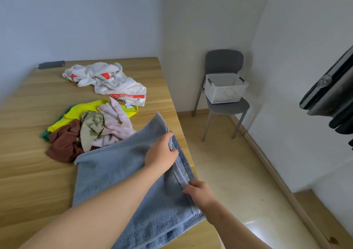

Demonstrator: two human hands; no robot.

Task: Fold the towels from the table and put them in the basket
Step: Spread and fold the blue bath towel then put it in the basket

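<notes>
A large blue-grey towel [114, 174] lies folded over on the near right part of the wooden table [24, 172]. My left hand [162, 151] pinches the towel's upper layer near its far right edge. My right hand [198, 191] grips the same edge closer to me. Behind the towel lies a heap of small cloths: brown [63, 143], olive-patterned [91, 128], pink [116, 122] and yellow [86, 111]. Farther back is a crumpled white towel with red stripes [107, 80]. A white perforated basket [225, 88] stands on a chair.
The grey chair [227, 105] holding the basket stands in the room's corner, to the right of the table across bare floor. A dark grey object [51, 64] lies at the table's far left edge. Dark equipment [332, 94] juts in at the right.
</notes>
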